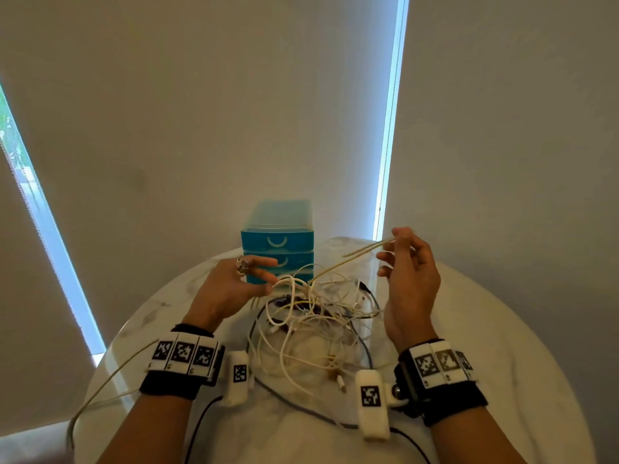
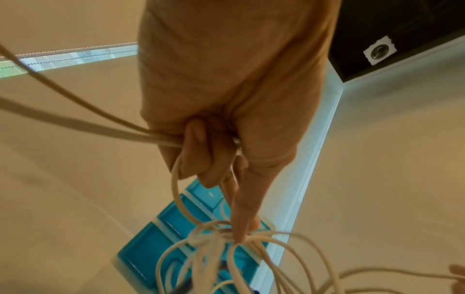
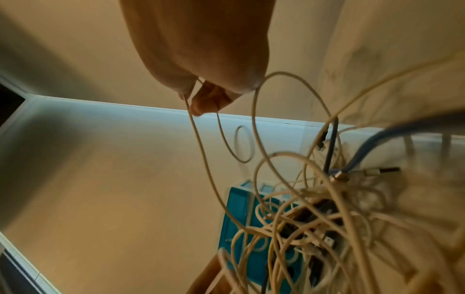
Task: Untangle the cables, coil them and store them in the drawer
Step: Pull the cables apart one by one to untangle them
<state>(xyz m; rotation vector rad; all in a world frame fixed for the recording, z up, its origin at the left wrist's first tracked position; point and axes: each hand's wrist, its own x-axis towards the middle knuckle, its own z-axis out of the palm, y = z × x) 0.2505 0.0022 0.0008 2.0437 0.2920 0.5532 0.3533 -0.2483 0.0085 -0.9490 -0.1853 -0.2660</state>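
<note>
Head view: at the frame's centre, a tangle of cables (image 1: pixel 315 316) lies on a round white table (image 1: pixel 502 329), before a blue drawer unit (image 1: pixel 278 242). The left hand (image 1: pixel 231 289) pinches white strands; the right hand (image 1: pixel 410 279), raised at right, pinches one beige cable (image 1: pixel 361 251).

Left wrist view: fingers (image 2: pixel 201 157) curl round cords.

Right wrist view: blurred fingertips (image 3: pixel 201 105) seemingly pinch a thin cord.
</note>
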